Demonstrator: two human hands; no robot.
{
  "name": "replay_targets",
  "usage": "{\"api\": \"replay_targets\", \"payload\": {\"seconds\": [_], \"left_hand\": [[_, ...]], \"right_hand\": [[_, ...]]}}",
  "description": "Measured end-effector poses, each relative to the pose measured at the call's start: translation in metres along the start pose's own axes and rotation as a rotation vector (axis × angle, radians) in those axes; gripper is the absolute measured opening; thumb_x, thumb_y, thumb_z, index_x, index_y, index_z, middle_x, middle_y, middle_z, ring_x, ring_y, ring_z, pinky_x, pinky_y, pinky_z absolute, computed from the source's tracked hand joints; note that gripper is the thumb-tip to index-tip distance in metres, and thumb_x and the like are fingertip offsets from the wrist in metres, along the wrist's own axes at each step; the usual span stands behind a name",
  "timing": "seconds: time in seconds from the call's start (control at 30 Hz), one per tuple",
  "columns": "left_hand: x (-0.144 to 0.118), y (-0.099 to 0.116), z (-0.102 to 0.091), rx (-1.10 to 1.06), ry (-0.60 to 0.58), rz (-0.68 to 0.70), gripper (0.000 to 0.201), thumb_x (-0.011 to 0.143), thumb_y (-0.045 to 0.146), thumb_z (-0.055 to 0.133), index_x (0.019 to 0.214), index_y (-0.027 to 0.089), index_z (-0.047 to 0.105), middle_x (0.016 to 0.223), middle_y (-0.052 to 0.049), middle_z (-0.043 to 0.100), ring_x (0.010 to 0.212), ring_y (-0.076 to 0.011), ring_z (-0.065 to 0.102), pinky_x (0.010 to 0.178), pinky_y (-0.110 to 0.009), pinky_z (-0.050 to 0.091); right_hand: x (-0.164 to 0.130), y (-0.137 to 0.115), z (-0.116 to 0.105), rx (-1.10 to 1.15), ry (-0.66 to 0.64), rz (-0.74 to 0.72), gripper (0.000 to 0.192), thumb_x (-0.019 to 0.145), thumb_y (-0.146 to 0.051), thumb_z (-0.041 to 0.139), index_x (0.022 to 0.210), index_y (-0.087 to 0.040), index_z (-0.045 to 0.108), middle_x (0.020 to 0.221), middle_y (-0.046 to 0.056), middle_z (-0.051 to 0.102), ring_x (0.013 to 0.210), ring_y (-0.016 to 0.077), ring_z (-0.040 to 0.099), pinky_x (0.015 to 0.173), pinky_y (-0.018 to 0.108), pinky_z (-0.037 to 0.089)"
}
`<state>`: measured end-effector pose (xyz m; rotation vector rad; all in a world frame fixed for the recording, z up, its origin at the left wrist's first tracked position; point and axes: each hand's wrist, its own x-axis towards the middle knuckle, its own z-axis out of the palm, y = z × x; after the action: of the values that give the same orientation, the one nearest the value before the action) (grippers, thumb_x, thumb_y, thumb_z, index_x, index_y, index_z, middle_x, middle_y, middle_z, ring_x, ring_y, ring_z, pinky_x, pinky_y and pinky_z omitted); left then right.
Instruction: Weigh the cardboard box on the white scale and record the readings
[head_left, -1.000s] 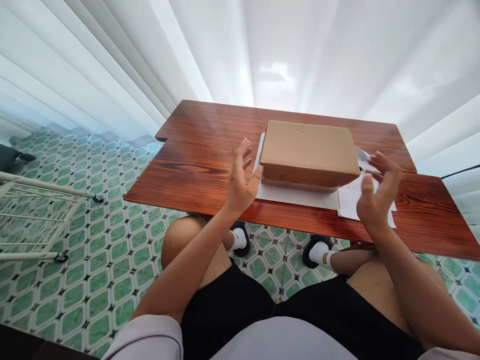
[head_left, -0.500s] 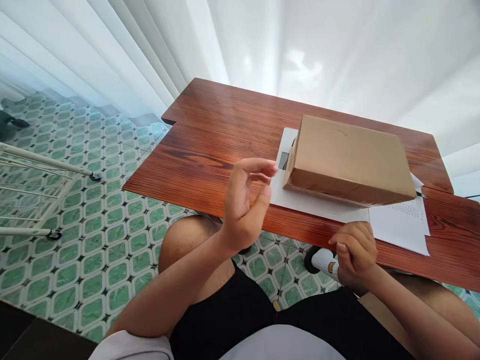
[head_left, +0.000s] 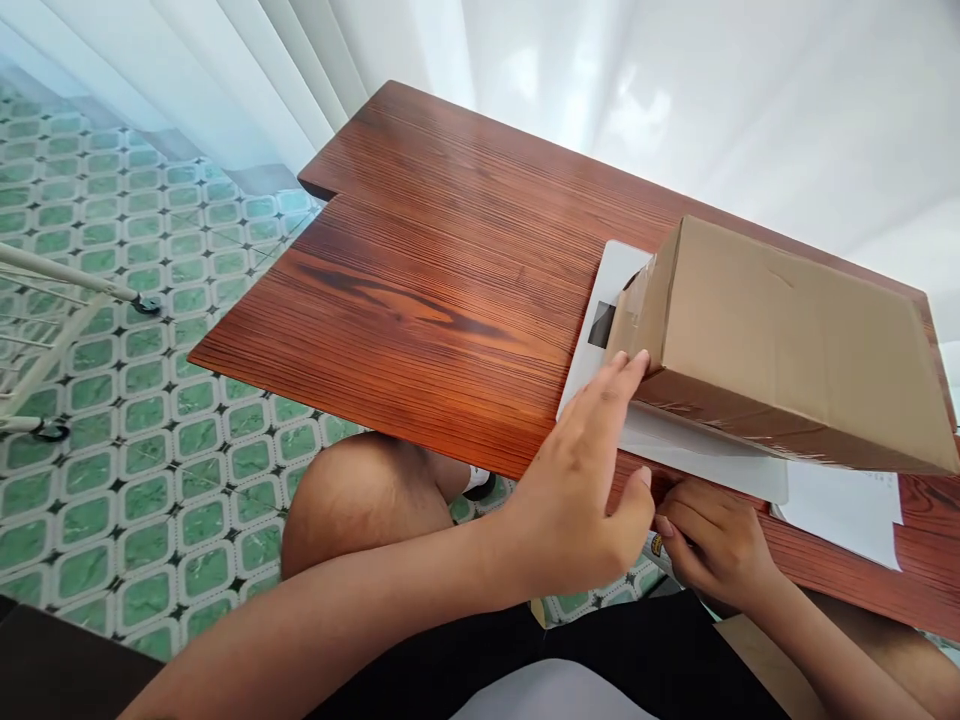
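Observation:
A closed brown cardboard box (head_left: pixel 787 330), taped along its seams, rests on a flat white board (head_left: pixel 697 445) on the reddish wooden table (head_left: pixel 427 280). My left hand (head_left: pixel 581 490) reaches forward, fingers apart, its fingertips touching the box's near left corner over the white board. My right hand (head_left: pixel 712 545) is below the table's front edge, fingers curled against the edge just under the white board. I cannot tell whether it holds anything.
A printed white paper (head_left: pixel 847 505) lies under the board at the right. White curtains (head_left: pixel 600 70) hang behind the table. A green patterned tile floor (head_left: pixel 112 380) and a white wheeled rack (head_left: pixel 45 330) are at the left. My bare knees are under the table.
The view swung right and down. My left hand moved forward to touch the box's corner. My right hand dropped from beside the box to the table's front edge.

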<state>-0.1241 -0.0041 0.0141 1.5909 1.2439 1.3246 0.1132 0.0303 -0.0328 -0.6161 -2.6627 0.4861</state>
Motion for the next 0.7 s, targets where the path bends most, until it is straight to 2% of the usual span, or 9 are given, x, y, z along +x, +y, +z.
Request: {"api": "replay_targets", "payload": {"seconds": [0.13,0.53,0.63,0.7], "left_hand": [[-0.0017,-0.0019,0.0073,-0.006,-0.002,0.008,0.088,0.085,0.004,0.053,0.159,0.029,0.014,0.164,-0.011,0.024,0.151,-0.0336,0.024,0.123,-0.063,0.028],[0.0012,-0.0012,0.0074,0.019,-0.038,0.020,0.086,0.085,0.004,0.053,0.158,0.026,0.015,0.163,-0.012,0.025,0.151,-0.0324,0.025,0.124,-0.058,0.030],[0.0019,0.0011,0.0048,0.055,0.064,0.068,0.079,0.084,0.004,0.050,0.155,0.026,0.025,0.159,-0.012,0.034,0.148,-0.0315,0.032,0.122,-0.058,0.033],[0.0019,0.0034,0.0020,0.104,0.175,0.183,0.069,0.082,0.003,0.048,0.147,0.023,0.036,0.148,-0.013,0.046,0.140,-0.0288,0.042,0.116,-0.054,0.041]], "right_hand": [[0.0007,-0.0002,-0.0014,0.017,-0.006,-0.008,0.016,0.092,-0.004,0.052,0.086,-0.020,0.050,0.075,0.003,0.054,0.068,0.0180,0.045,0.062,0.032,0.037],[-0.0001,-0.0009,-0.0011,0.013,-0.011,0.010,0.014,0.093,-0.006,0.052,0.087,-0.019,0.053,0.076,0.003,0.056,0.068,0.0182,0.048,0.062,0.032,0.039],[0.0002,-0.0007,-0.0013,0.034,-0.009,0.030,0.015,0.093,-0.007,0.051,0.085,-0.019,0.054,0.076,0.003,0.057,0.068,0.0182,0.049,0.061,0.033,0.039],[0.0021,-0.0010,-0.0013,0.051,-0.010,0.051,0.016,0.093,-0.007,0.051,0.084,-0.019,0.054,0.075,0.003,0.058,0.066,0.0178,0.049,0.059,0.033,0.038]]}}
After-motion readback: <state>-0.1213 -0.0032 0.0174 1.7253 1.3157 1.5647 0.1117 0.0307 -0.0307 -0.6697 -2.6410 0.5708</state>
